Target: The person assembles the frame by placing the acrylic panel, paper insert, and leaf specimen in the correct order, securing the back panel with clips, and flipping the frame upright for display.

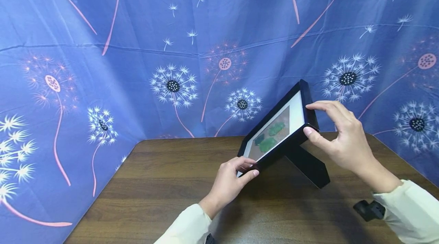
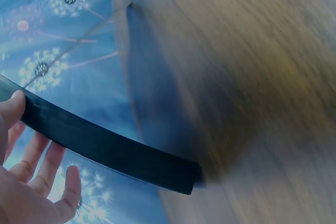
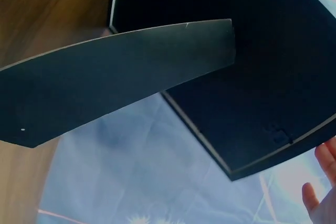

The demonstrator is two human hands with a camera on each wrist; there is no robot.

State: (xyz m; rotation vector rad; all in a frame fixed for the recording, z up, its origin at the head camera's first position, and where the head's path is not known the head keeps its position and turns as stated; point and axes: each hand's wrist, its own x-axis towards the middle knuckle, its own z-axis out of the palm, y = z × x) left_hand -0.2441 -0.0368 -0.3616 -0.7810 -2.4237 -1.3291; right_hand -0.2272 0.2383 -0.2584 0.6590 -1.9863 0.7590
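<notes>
A black picture frame (image 1: 274, 129) with a white mat and a picture of green leaf shapes leans back, tilted, over the right part of the table. My left hand (image 1: 228, 181) grips its lower near edge, thumb along the outer side and fingers over the front. At the upper right, my right hand (image 1: 346, 137) pinches the frame's side between thumb and fingers. Behind the frame a flat black stand leg (image 1: 308, 166) is folded out. In the right wrist view this leg (image 3: 131, 74) juts from the dark backing (image 3: 273, 108). The left wrist view shows the frame's black side (image 2: 105, 135).
Under the frame spreads a brown wood-grain table (image 1: 164, 183). A blue cloth (image 1: 137, 84) with white and pink dandelions hangs along the back and sides. A small black device (image 1: 368, 210) sits at the right sleeve (image 1: 411, 209).
</notes>
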